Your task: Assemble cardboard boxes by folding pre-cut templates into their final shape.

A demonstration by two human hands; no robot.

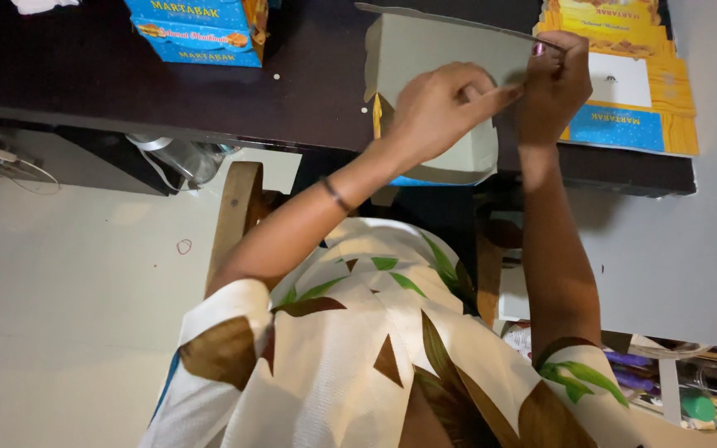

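Near the dark table's (309,91) front edge, both hands, left (437,104) and right (553,83), were clamped on the half-folded grey cardboard box (425,58), whose thin flap might have creased crookedly under uneven pressing.

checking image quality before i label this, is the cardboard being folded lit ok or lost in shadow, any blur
Head view: the grey cardboard box is evenly lit and readable against the dark table; left hand and right hand are slightly soft; the table underside falls into deep shadow; the pale floor looks flat, without glare.
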